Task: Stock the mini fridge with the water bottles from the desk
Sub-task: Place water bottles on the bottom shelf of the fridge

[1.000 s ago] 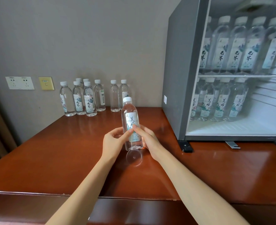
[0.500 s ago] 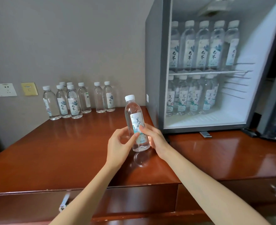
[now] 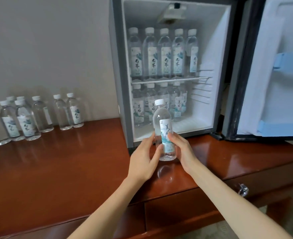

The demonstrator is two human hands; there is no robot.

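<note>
While the left hand (image 3: 144, 159) and the right hand (image 3: 182, 150) grip its lower half from either side, fingers curled on the label, the white-capped water bottle (image 3: 164, 125) is held upright just clear of the table (image 3: 56, 173), in front of the open mini fridge (image 3: 119, 66). Shelved bottles (image 3: 159, 56) fill the fridge's upper wire shelf, with others below. Spare bottles (image 3: 26, 118) stand on the table by the wall, well to the left.

Label on held bottle (image 3: 162, 116) reads 美好, as on lower-shelf bottles (image 3: 138, 109).
</note>
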